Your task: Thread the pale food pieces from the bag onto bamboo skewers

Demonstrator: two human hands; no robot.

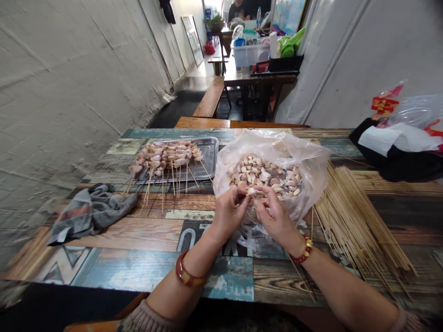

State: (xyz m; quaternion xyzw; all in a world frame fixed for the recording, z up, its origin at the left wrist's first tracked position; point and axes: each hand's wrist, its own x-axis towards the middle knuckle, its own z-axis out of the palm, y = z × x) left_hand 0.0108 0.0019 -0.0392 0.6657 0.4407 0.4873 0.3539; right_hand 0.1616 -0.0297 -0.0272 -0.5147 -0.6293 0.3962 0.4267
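Two forearms extend forward, a garlic clove between their fingers.

Grey cloth and wooden bench

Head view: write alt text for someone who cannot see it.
A person's left hand and right hand meet at a garlic clove over a plastic bag of cloves. Skewered cloves lie on a metal tray at left, bare wooden skewers at right.

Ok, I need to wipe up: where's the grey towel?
At the head view's left, the grey towel lies on the table, below-left of the metal tray.
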